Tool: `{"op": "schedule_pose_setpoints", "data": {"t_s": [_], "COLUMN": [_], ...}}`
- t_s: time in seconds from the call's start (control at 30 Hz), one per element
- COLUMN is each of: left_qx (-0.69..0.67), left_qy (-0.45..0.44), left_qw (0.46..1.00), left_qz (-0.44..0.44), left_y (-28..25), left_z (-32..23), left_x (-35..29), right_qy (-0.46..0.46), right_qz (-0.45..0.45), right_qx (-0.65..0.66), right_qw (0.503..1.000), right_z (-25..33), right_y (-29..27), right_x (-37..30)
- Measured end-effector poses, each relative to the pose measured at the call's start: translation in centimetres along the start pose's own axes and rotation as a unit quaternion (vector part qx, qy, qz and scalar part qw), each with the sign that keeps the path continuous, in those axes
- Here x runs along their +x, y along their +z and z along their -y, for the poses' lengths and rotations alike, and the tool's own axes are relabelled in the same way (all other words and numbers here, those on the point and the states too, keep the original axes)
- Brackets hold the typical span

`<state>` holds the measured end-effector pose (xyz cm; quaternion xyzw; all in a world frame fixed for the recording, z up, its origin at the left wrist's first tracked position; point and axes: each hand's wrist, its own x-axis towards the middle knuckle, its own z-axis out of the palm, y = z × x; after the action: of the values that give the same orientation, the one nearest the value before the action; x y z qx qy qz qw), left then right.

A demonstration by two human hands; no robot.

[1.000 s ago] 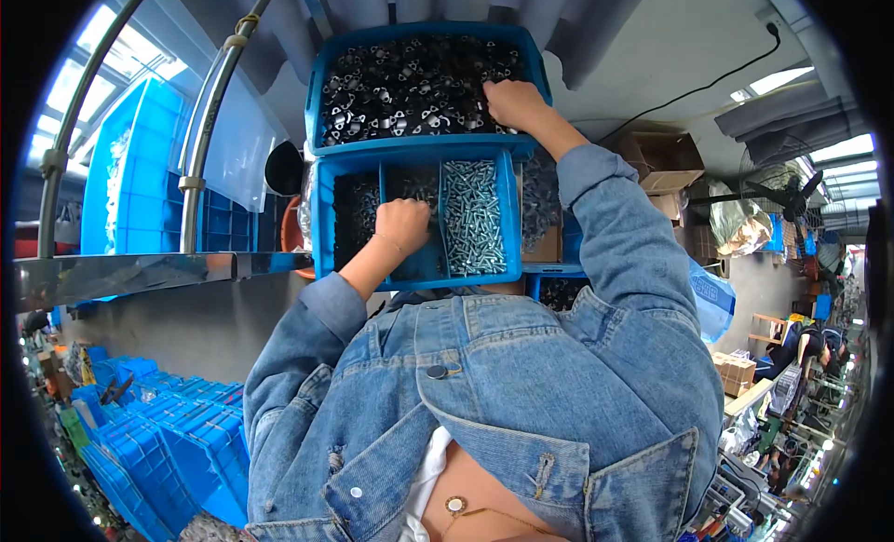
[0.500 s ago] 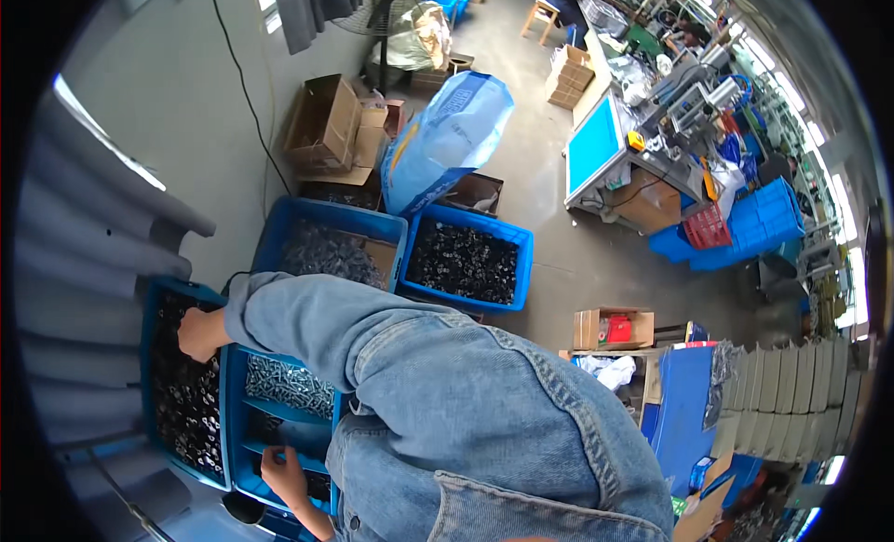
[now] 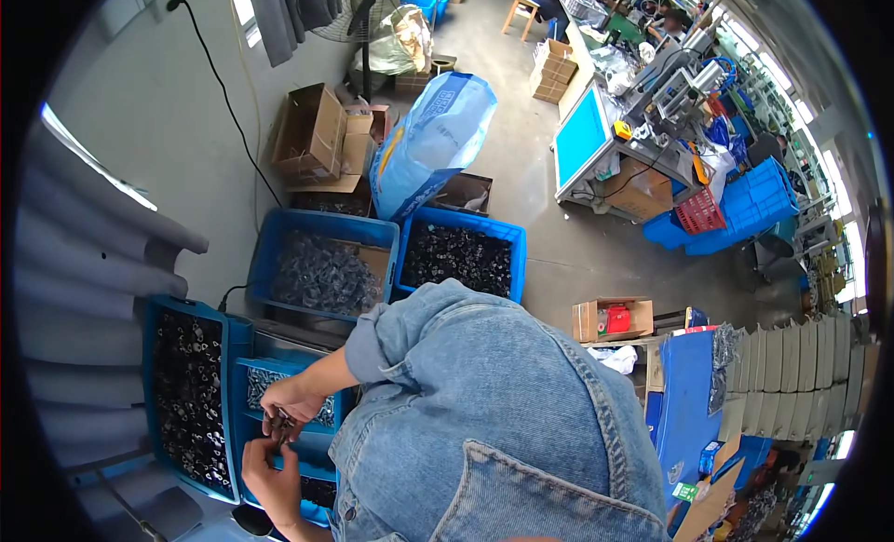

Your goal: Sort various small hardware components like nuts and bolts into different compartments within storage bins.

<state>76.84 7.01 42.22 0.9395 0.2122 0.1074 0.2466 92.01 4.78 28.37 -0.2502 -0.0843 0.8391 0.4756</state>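
My right hand, reaching in from the denim sleeve, is curled round several small dark metal parts. Just below it my left hand has its thumb and fingers pinched together, close to those parts; what they grip is too small to name. Both hands are above a blue divided bin. One of its compartments holds silvery screws, partly covered by my right hand. Along the left stands a long blue bin full of dark parts with shiny rings.
Beyond my arm stand a blue bin of clear plastic pieces and another of black parts. A blue plastic sack and open cardboard boxes are behind them. A workbench is farther right; grey curtains hang left.
My right hand has come out of the long left bin with small dark parts and moved to my left hand. My left hand has turned upward to meet it. The view has shifted slightly.
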Motion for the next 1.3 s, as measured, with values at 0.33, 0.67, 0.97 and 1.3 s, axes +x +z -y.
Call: {"op": "schedule_pose_setpoints", "data": {"t_s": [0.33, 0.67, 0.97, 1.3], "left_qx": [-0.062, -0.082, -0.059, 0.171], "left_qy": [0.055, -0.166, -0.331, -0.457], "left_qw": [0.997, 0.963, 0.899, 0.859], "left_qz": [0.008, -0.196, -0.28, -0.154], "left_y": [3.1, 1.1, 3.8, 7.2], "left_z": [1.7, 4.2, 4.6, 7.5], "left_x": [2.2, -9.0, -20.4, -23.9], "right_qy": [-0.097, 0.046, 0.113, -0.152], "right_qz": [0.029, -0.058, -0.075, -0.006], "right_qx": [0.119, 0.129, -0.005, -0.376], "right_qw": [0.988, 0.989, 0.991, 0.914], "right_z": [-1.9, 0.5, 1.2, -10.3], "right_y": [-1.3, 2.0, 9.7, 16.8], "right_x": [-0.9, -1.3, 5.5, 22.4]}}
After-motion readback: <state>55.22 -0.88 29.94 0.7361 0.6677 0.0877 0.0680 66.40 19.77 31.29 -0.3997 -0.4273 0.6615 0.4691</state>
